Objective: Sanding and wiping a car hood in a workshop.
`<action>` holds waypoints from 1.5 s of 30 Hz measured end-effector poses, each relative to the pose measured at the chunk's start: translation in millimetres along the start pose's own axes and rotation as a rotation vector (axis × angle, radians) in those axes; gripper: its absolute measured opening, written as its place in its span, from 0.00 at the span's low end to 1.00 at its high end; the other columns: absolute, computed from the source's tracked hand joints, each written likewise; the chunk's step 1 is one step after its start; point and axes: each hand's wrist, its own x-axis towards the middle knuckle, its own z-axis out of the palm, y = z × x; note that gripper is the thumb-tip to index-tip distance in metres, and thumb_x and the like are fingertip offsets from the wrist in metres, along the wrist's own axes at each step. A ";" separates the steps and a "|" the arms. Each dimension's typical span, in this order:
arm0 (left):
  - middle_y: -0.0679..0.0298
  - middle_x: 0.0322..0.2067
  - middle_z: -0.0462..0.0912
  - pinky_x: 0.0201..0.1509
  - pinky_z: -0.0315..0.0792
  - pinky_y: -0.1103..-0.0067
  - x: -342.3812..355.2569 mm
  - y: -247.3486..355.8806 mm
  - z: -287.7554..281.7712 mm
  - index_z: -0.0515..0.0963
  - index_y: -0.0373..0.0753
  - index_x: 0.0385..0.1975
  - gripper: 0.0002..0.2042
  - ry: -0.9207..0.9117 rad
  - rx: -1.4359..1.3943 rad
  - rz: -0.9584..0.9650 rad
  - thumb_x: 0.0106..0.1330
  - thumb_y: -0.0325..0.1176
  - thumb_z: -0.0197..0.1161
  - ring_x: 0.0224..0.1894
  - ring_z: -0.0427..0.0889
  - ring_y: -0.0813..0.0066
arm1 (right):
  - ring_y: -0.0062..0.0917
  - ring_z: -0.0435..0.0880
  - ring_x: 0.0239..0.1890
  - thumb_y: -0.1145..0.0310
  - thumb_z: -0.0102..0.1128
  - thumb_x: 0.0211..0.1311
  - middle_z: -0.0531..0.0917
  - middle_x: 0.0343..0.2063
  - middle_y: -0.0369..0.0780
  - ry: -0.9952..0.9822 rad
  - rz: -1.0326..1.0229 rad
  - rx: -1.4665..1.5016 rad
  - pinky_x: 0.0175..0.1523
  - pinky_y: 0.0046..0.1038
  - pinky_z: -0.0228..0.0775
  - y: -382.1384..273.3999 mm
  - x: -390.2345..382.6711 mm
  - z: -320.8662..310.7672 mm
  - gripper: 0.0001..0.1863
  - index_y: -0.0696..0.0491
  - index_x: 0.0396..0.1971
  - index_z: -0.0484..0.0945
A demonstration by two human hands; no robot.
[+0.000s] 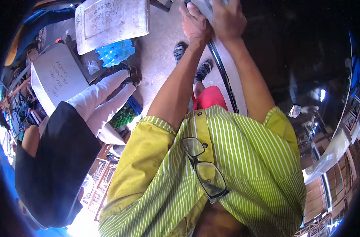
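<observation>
At the top of the view, both my hands are side by side at the far end of my outstretched arms. Between them is a flat, light grey thing [205,8], cut off by the upper edge, so its kind does not show. My left hand [196,24] has its fingers bent at the thing's left side. My right hand [229,23] is closed over its right side, the fingertips partly hidden. Just below the hands, a black edge strip [221,69] runs down along a large dark glossy surface [294,51] on the right.
On the left stands a person in a dark top [57,166] and light trousers. Beyond are a white box [57,77], a worn whitish board [113,23] and a pack of blue bottles [116,52]. Green bottles [124,116] lie near the person's legs. Eyeglasses [205,170] hang on my shirt.
</observation>
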 end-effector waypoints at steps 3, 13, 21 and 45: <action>0.41 0.48 0.64 0.49 0.60 0.63 3.5 -3.2 1.8 0.53 0.40 0.55 0.23 0.108 0.046 0.129 0.64 0.45 0.30 0.49 0.64 0.42 | 0.39 0.73 0.33 0.70 0.47 0.53 0.73 0.28 0.45 0.115 0.124 0.481 0.34 0.33 0.67 -0.4 4.6 0.1 0.08 0.54 0.29 0.75; 0.40 0.48 0.64 0.49 0.60 0.65 -0.2 0.7 2.0 0.52 0.36 0.56 0.24 0.122 0.040 0.173 0.65 0.44 0.32 0.49 0.65 0.43 | 0.35 0.72 0.29 0.71 0.51 0.47 0.69 0.24 0.43 0.040 0.052 -0.022 0.31 0.31 0.67 9.8 9.6 9.8 0.06 0.52 0.26 0.75; 0.40 0.46 0.66 0.52 0.59 0.68 3.3 -8.2 8.0 0.56 0.33 0.53 0.23 0.180 0.041 0.191 0.65 0.44 0.32 0.50 0.64 0.44 | 0.35 0.72 0.32 0.75 0.57 0.40 0.71 0.28 0.41 -0.048 0.130 0.087 0.35 0.33 0.66 21.4 -132.2 -62.9 0.17 0.43 0.35 0.77; 0.39 0.38 0.70 0.44 0.62 0.65 7.1 -14.1 6.5 0.57 0.34 0.51 0.23 0.059 0.012 0.197 0.64 0.47 0.31 0.42 0.68 0.42 | 0.33 0.73 0.33 0.72 0.56 0.44 0.72 0.29 0.41 0.123 0.001 -0.013 0.34 0.30 0.68 8.1 -15.8 -14.0 0.09 0.49 0.30 0.76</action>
